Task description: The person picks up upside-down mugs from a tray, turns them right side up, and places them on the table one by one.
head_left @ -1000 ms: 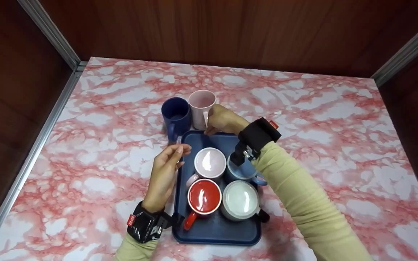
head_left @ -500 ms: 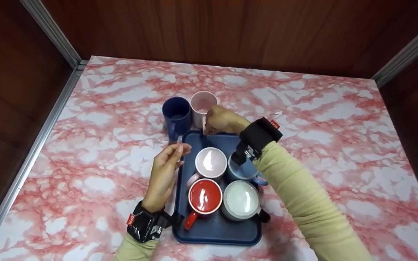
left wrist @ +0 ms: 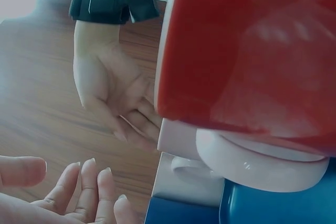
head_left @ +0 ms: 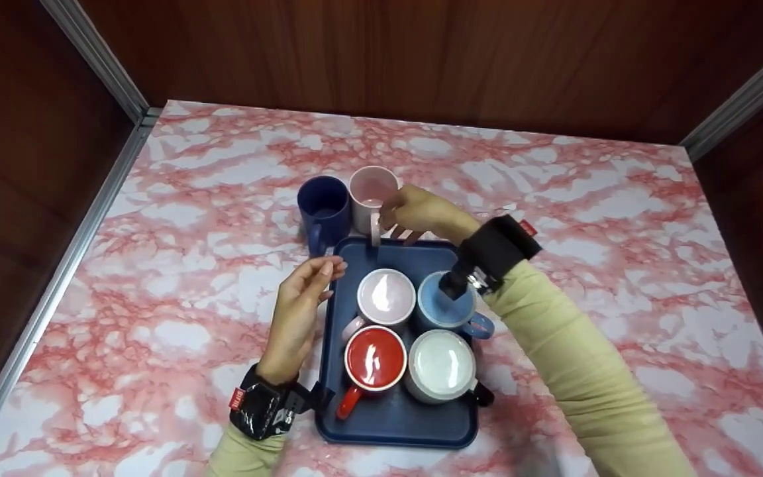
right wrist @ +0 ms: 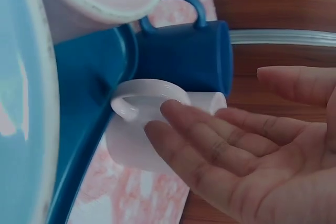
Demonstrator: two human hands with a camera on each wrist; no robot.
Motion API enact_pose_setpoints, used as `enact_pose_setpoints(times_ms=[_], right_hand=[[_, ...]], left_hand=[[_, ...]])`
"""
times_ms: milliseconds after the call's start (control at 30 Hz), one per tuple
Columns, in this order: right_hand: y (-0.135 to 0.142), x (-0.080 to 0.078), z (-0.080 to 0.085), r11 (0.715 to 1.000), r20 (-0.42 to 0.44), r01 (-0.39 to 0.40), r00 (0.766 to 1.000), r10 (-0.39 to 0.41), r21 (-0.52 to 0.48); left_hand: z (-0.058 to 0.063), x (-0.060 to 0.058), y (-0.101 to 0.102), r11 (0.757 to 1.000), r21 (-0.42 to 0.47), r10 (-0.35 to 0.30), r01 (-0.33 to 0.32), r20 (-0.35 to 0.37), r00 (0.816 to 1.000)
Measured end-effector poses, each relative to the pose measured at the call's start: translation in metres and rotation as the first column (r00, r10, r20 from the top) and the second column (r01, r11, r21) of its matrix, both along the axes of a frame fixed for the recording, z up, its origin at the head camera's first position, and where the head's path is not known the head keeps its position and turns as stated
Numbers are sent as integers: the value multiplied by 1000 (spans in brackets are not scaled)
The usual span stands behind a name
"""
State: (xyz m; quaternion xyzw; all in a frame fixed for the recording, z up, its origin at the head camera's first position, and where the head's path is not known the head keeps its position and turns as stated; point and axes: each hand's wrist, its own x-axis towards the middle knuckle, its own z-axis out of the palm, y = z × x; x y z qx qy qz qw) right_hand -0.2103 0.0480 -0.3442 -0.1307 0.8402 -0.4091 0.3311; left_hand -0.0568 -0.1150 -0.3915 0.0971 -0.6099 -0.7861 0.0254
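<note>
1. Since the frame half a second earlier, the right hand (head_left: 418, 212) has loosened from the handle (head_left: 375, 228) of the pale pink mug (head_left: 363, 213) and shifted slightly toward the right of the frame; that mug stays in nearly the same spot.
2. Right hand, upper centre: fingers extended and a little spread, palm facing the mug, with nothing in its grasp. Fingertips lie at the handle; whether they touch it cannot be told. In the right wrist view the thumb stands well apart from the fingers.
3. Right forearm: runs diagonally from the lower right, with a black wristband (head_left: 497, 248) above the mug with a light blue interior (head_left: 433, 307).
4. Left hand, left of centre: raised beside the tray (head_left: 408, 427), fingers gently bent toward the upper right, thumb separate in the left wrist view; it holds nothing. Point of reference: left hand (head_left: 295, 318).
5. Pale pink mug: upright at upper centre, just beyond the tray's far edge, close beside a dark blue mug (head_left: 324, 213).
6. On the tray, also: a second pink mug (head_left: 386, 297), a red mug (head_left: 375, 359) and a white mug (head_left: 441, 366).
</note>
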Motion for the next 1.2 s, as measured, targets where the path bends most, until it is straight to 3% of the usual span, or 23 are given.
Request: enact_pose_setpoints(times_ms=[233, 500, 633, 900, 1200], right_hand=[[26, 9, 10, 998, -93, -33, 995, 28, -55], [57, 17, 16, 993, -152, 8, 988, -26, -120], [70, 22, 17, 990, -175, 7, 984, -31, -139], [91, 41, 12, 988, -256, 2, 966, -41, -151], [115, 63, -1, 997, -398, -46, 917, 19, -58]], left_hand=[[3, -2, 0, 999, -49, -18, 18, -17, 1000], [6, -3, 9, 992, -91, -95, 84, -121, 988], [9, -3, 15, 980, -163, -141, 115, -159, 977], [15, 1, 26, 929, -314, -261, 196, -179, 949], [17, 5, 32, 828, -495, -390, 263, -173, 904]])
